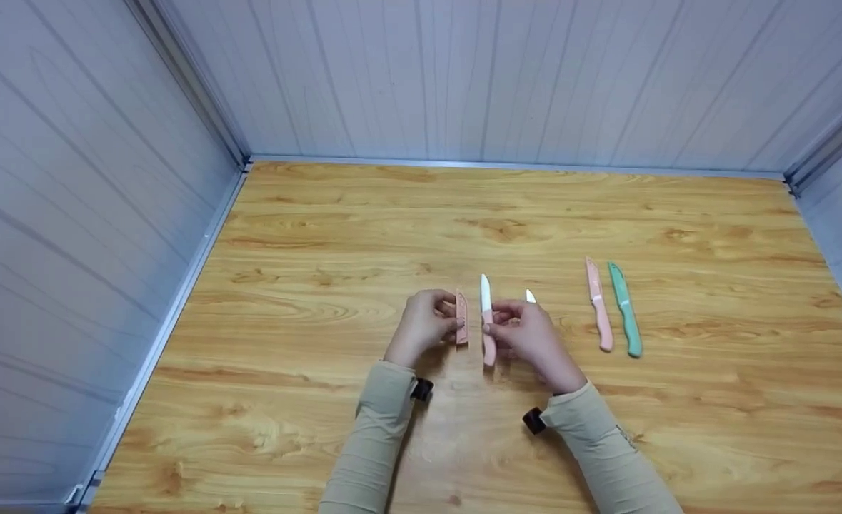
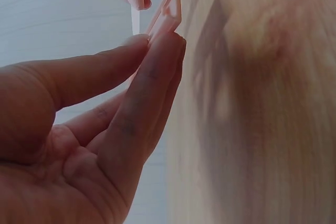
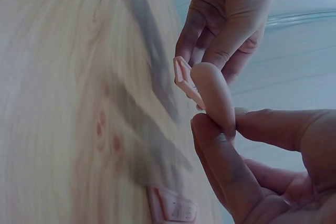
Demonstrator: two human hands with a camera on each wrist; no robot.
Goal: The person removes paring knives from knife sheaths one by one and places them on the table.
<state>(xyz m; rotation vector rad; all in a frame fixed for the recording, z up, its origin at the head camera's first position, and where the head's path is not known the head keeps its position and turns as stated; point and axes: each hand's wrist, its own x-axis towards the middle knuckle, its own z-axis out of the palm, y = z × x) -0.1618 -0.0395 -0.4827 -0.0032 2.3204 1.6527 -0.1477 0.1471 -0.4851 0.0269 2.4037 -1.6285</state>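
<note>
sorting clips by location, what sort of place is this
Probably a small walled work booth, perhaps for filming or testing, though the pictures can't confirm its use. A wood-grain table is bordered by pale panels, with metal-looking strips where they meet.

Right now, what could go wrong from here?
The right hand pinches a pink-handled knife whose blade is bare; bringing the hands together could nick the left hand, which pinches a pink sheath. Another white tip shows just beyond the right hand, which might brush it.
</note>
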